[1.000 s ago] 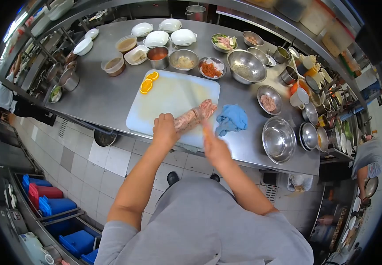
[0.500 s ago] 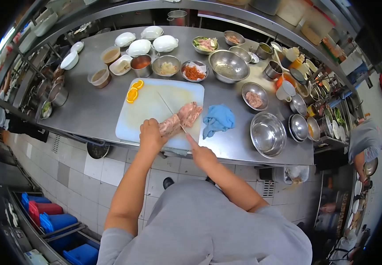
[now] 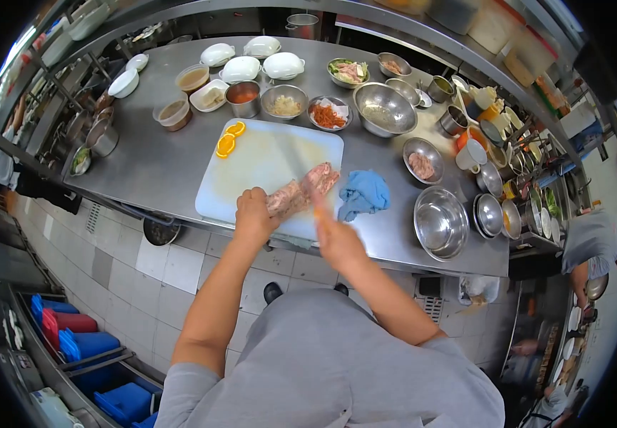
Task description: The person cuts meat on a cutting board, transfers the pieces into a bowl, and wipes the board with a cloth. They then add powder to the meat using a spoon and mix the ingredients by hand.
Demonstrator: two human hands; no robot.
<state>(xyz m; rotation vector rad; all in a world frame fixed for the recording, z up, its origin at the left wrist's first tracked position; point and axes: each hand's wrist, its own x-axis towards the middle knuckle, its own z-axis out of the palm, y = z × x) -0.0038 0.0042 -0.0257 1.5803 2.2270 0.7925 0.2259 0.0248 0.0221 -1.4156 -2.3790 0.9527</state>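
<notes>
Meat (image 3: 300,191), a long pinkish slab, lies slantwise across the near right part of the white cutting board (image 3: 266,160), which sits at the front edge of the big steel table (image 3: 159,150). That table is crowded along its far side and right end with steel bowls and white lidded dishes; a large empty steel bowl (image 3: 440,222) stands at the near right, well apart from the board.

Just beside the board's right edge, a crumpled blue cloth (image 3: 363,192) rests on the steel, near the far tip of the slab. At the board's far left corner sit a few orange slices (image 3: 228,139), well clear of the cutting.

The person's left hand (image 3: 253,214) is closed down over the near end of the slab, pinning it to the board. The right hand (image 3: 335,235) is wrapped around a handle, and a blurred knife (image 3: 301,175) blade runs up from it across the slab; the blur hides exactly where the edge meets it.

To my eye the cutting goes best if the pinning hand keeps its fingertips curled back from the blade's line and the slab stays flat and still. Long, even strokes should suit it better than chopping, since soft flesh probably slides. The board overhangs close to the table's edge, so downward pressure wants to stay well inside it.
</notes>
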